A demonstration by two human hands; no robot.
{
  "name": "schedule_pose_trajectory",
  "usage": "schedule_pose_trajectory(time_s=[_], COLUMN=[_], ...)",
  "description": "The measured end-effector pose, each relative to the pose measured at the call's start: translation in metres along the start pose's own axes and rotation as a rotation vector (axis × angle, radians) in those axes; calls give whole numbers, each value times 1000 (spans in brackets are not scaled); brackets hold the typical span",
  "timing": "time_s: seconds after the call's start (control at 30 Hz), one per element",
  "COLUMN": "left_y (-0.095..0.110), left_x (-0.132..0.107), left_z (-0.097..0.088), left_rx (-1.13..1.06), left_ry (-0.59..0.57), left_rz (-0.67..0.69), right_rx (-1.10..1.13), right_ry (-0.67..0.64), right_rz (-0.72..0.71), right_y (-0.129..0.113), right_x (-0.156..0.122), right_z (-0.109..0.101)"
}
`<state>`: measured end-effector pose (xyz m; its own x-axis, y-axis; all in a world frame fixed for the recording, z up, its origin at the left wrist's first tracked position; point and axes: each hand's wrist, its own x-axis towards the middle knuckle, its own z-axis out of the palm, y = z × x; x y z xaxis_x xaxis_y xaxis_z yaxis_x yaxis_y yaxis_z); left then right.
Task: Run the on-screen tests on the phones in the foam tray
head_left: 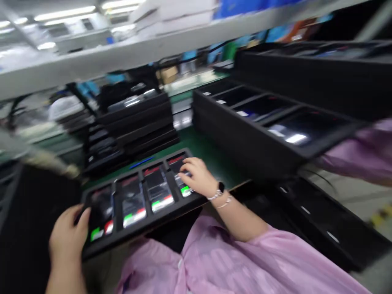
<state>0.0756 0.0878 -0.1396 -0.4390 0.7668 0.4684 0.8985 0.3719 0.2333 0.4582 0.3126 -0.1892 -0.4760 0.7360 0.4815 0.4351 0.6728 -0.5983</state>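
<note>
A black foam tray (118, 234) with a row of compartments lies at the bench's front edge. Flat, glossy dark panels (132, 198), like device screens with red and green tabs, lie in its slots. At the tray's left end, my left hand (69, 232) curls round the edge with the thumb on top. My right hand (197, 176), with a dark watch (221, 188) and a bracelet at the wrist, reaches over the rightmost slot. Its fingers are loosely bent and apart, over or touching the panel there; motion blur hides the exact contact.
Stacked black foam trays (143, 118) stand behind. A taller tray stack (245, 130) holding dark panels rises at right. A blue pen-like stick (141, 162) lies on the green bench mat (211, 151). A pale shelf (122, 53) crosses above. At far right is another person's purple sleeve (355, 157).
</note>
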Motion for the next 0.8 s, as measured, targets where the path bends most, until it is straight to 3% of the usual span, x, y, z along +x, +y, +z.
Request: schedule_pose_trajectory(time_s=[0.1,0.3,0.4,0.57,0.8], left_y=[16,16,38,74,72], left_x=[-17,-49,-68,-99,-106], left_z=[-1,6,4,6,19], left_rx=[32,-49,-89,-135,-80], left_ry=[31,118,105,-171,-159], left_rz=[-152,-78,-38,237,389], right_rx=[60,25,19,-2,-68], right_ry=[-35,-125,-204,-270,-223], right_rz=[-56,-137,-191,-190,-227], right_y=[3,10,-14,-64,-86], right_x=[-18,-26,-37,-51,-83], right_z=[-8,-9,8,33,33])
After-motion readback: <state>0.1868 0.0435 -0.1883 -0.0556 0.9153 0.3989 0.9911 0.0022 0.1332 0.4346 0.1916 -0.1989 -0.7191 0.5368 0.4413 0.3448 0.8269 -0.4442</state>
